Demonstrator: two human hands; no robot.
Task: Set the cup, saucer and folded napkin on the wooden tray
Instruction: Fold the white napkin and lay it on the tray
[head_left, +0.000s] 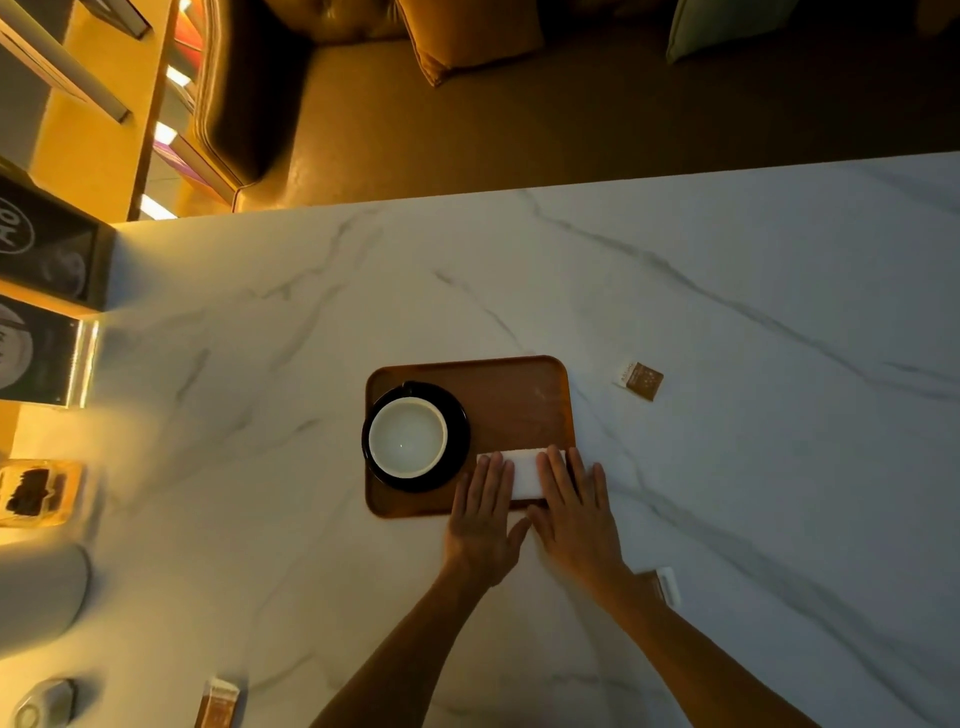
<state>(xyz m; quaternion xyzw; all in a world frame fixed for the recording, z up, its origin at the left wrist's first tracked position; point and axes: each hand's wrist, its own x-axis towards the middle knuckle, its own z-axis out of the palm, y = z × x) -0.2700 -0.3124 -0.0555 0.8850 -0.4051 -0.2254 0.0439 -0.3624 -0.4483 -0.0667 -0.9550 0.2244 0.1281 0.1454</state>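
Your worktop (727, 467) is a broad slab of white marble-look stone, smooth and crossed by thin grey veins. On it lies the wooden tray (514, 400), a reddish-brown rectangle with rounded corners and a low raised rim. Its long axis runs left to right in front of you.

On the tray's left half sits the saucer (457, 415), round, glossy and black, its edge reaching the tray's left rim. The cup (408, 439) stands upright in the middle of the saucer, round, with a pale, smooth inside that holds nothing. A small dark nub shows at the saucer's far edge; whether that is the cup's handle cannot be told.

Your left hand (480, 525) and right hand (574, 514) lie side by side over the tray's near right corner. The grip of each is flat, fingers straight and pointing away from you, pressing down and clasping nothing.

Under those fingers is the folded napkin (525, 470), a white, matte rectangle on the tray's near right corner, its long axis parallel to the tray's long side.

Right of the tray's far corner, apart from it, lies a small square brown-and-white sachet (640, 380).
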